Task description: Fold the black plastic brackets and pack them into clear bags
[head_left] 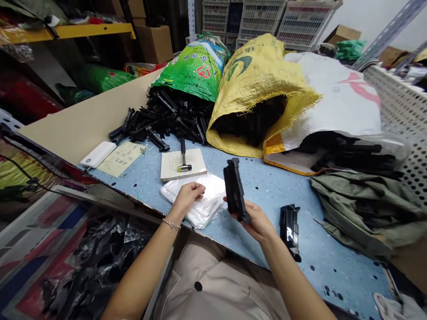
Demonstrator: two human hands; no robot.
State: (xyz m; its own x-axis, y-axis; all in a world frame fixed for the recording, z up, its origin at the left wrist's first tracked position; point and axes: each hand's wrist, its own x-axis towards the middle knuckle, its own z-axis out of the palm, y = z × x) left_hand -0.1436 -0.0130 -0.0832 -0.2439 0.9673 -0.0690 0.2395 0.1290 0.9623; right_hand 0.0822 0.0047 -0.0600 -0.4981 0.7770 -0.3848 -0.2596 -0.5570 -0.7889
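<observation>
My right hand (255,220) is closed around the lower end of a long black plastic part (234,189), held upright above the blue tabletop. My left hand (190,195) hovers at a stack of clear plastic bags (208,195), its thumb and fingers drawn together; whether a bag edge is between them is hidden. Just behind the stack, a small hammer (183,155) with a dark handle rests on a pale square block (167,166). Right of my right hand lies a second black plastic part (289,229) with a white mark.
Black parts (160,118) spill from a green sack (200,66). Beside it stand a yellow sack (260,75) and a white sack (333,93). A white power bank (98,154), a handwritten note (122,158) and olive cloth (367,209) lie around. Bagged black parts (100,253) fill a container lower left.
</observation>
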